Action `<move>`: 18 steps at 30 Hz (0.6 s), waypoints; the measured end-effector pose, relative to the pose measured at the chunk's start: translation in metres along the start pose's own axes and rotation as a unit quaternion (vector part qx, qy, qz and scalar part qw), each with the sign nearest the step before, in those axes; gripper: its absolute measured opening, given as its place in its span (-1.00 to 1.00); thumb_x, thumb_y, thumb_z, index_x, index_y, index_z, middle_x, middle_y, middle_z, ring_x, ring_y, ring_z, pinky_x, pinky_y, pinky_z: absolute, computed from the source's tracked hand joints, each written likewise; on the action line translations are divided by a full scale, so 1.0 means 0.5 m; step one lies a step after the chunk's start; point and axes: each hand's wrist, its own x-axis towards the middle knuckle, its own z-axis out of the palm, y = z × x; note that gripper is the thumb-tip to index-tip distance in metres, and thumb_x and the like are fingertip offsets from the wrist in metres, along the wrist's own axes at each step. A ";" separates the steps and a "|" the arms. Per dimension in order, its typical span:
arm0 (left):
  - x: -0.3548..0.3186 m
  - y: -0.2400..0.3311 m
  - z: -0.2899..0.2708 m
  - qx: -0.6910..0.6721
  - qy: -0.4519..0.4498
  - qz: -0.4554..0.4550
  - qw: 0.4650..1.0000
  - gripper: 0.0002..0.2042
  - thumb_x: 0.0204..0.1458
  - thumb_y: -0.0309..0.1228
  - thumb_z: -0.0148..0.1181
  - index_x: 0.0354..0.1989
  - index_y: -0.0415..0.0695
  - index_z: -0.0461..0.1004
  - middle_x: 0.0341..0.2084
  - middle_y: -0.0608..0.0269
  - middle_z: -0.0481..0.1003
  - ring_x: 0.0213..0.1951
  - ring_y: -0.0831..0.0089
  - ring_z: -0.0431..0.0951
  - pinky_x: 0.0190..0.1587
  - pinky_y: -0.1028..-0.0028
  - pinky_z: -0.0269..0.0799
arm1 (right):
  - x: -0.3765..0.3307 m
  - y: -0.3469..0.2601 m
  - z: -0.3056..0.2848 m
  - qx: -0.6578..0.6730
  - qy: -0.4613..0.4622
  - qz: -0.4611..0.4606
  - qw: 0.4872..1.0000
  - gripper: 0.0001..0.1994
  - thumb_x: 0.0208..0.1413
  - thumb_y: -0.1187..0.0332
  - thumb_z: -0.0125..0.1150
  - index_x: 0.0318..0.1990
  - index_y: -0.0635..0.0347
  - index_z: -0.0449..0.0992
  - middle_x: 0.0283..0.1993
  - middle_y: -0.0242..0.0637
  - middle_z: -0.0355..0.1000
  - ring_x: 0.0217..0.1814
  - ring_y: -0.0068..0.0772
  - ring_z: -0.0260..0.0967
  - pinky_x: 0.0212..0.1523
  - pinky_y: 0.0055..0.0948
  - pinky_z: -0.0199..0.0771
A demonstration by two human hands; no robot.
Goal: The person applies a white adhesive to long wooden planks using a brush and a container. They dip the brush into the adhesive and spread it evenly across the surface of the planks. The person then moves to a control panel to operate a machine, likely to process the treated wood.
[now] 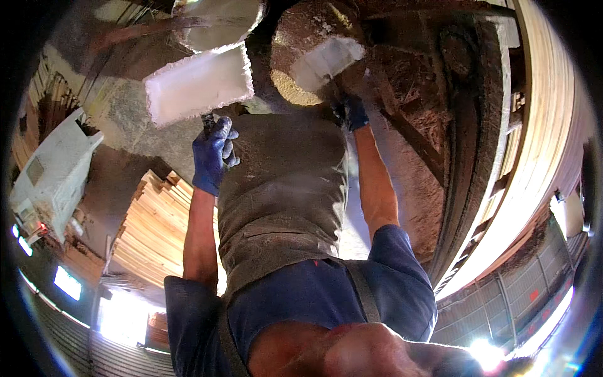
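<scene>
Reaching toward the upper middle of the frame, two blue-gloved hands were seen. The fingers of the left hand (215, 157) were curled tightly around a dark handle (208, 123), left of centre. Just above it, in the upper left, a white plate (198, 85), rectangular and ragged-edged, was held tilted. The right hand (353, 113) was placed right of centre, partly lost in shadow; whether its fingers were apart or together cannot be told. Just above that hand, a smaller pale plate (328, 61) was seen against a round brown shape (290, 41) with a yellow patch (292, 89). Wood was stacked at lower left (160, 229), and long planks (553, 119) were ranged along the right.
</scene>
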 end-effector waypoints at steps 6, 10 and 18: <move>-0.036 -0.041 0.103 0.028 0.032 0.015 0.999 -0.67 0.08 -0.10 0.18 -0.32 -0.16 0.44 -0.78 0.45 0.22 -0.81 0.63 0.17 -0.71 0.49 0.27 | 0.022 -0.043 0.012 -0.039 0.008 -0.020 0.999 -0.68 0.12 0.04 0.18 -0.38 0.12 0.59 -0.60 -0.47 0.37 -0.64 -0.61 0.21 -0.64 -0.48 0.25; -0.052 -0.057 0.143 0.039 0.006 0.035 0.999 -0.61 0.08 -0.05 0.17 -0.37 -0.21 0.43 -0.83 0.50 0.15 -0.81 0.63 0.15 -0.71 0.49 0.27 | -0.016 -0.082 -0.006 -0.071 -0.101 -0.065 0.990 -0.72 0.15 0.11 0.16 -0.23 0.14 0.59 -0.50 -0.43 0.42 -0.60 -0.62 0.23 -0.61 -0.51 0.23; -0.041 -0.089 0.145 -0.014 -0.038 0.053 0.998 -0.80 0.08 -0.21 0.21 -0.33 -0.07 0.45 -0.74 0.43 0.28 -0.77 0.68 0.13 -0.76 0.54 0.10 | -0.273 -0.273 -0.020 -0.215 -0.152 -0.323 0.909 -0.68 0.17 0.32 0.15 0.04 0.28 0.48 -0.27 -0.37 0.48 -0.46 -0.61 0.31 -0.45 -0.53 0.35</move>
